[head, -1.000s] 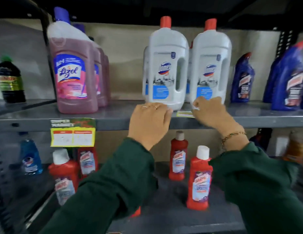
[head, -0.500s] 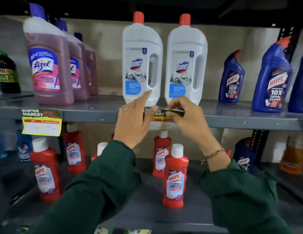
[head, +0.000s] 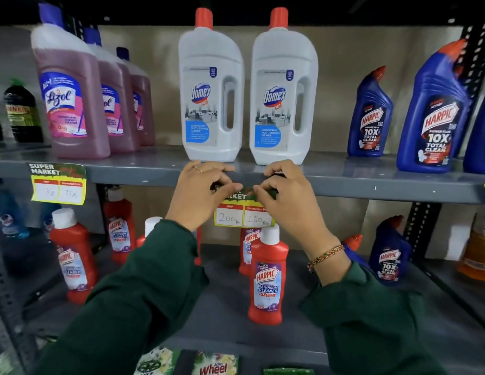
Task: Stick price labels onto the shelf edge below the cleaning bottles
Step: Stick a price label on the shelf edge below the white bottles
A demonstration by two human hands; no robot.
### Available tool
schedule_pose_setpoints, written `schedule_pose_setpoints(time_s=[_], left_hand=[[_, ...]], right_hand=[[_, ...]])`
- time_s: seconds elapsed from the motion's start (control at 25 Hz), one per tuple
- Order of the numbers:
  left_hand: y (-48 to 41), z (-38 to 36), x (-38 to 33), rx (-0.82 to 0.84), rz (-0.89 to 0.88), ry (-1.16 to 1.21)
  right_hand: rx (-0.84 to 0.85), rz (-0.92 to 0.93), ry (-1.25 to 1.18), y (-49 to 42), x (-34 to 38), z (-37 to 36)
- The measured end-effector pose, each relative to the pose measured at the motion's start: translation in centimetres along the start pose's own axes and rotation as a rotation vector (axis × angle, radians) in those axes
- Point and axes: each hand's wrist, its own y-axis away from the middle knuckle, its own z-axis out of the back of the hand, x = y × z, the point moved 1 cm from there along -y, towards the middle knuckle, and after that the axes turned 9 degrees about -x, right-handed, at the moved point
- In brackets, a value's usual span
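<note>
A yellow and green price label [head: 242, 216] reading 200 and 160 hangs against the grey shelf edge [head: 384, 189], below two white Domex bottles [head: 211, 90]. My left hand [head: 200, 193] pinches the label's top left corner. My right hand [head: 284, 196] pinches its top right part, covering the right end. A second price label [head: 57, 184] is stuck on the edge further left, under the pink Lizol bottles [head: 71, 96].
Blue Harpic bottles [head: 436, 112] stand at the right of the upper shelf, a dark bottle [head: 22, 112] at far left. Red Harpic bathroom cleaner bottles [head: 268, 277] fill the lower shelf. Detergent packets [head: 214, 366] lie at the bottom. A black upright [head: 422, 226] stands right.
Both hands came down from the shelf top with the label and now hold it flat against the shelf edge, its price boxes showing. The view shifted right.
</note>
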Motion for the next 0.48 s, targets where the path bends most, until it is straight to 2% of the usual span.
schedule_pose_setpoints(time_s=[0.2, 0.48], left_hand=[[0.4, -0.1, 0.1, -0.004, -0.004, -0.056], [-0.2, -0.6, -0.9, -0.107, 0.023, -0.065]], right_hand=[[-0.058, 0.038, 0.024, 0.1, 0.0, -0.3], [-0.193, -0.028, 0.019, -0.4, 0.4, -0.9]])
